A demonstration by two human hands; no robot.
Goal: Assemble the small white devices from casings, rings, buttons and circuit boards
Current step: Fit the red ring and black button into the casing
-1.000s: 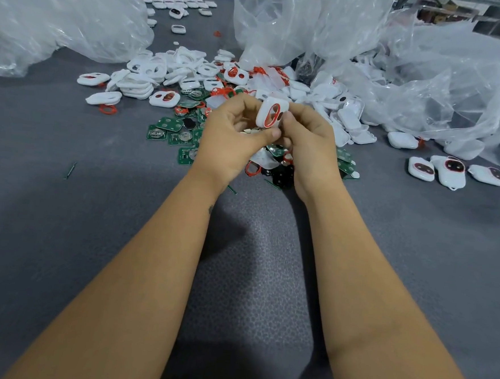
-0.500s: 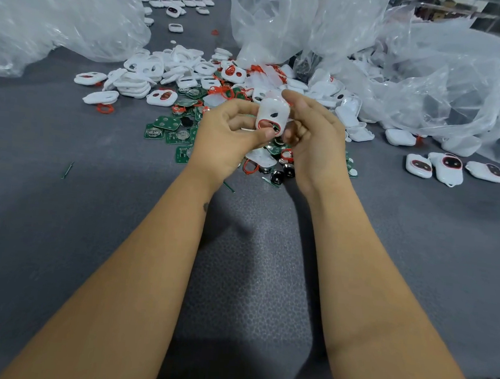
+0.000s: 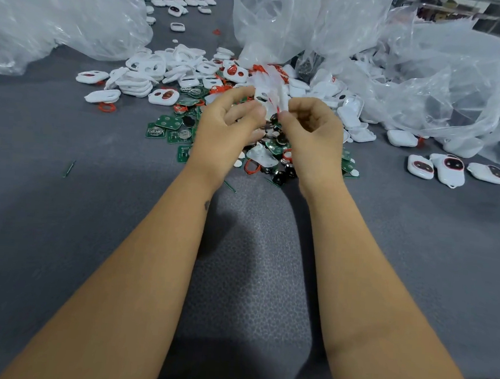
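left hand (image 3: pixel 226 125) and right hand (image 3: pixel 312 128) each pinch one motion-blurred white plastic casing with red ring (image 3: pixel 271 97), raised above the pile of green circuit boards (image 3: pixel 170 127) and white shells on the grey tabletop (image 3: pixel 62 235).

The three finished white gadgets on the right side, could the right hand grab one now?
Probably not yet. The right hand is busy with the blurred white casing, sharing it with the left hand. The three devices lie unobstructed on the mat.
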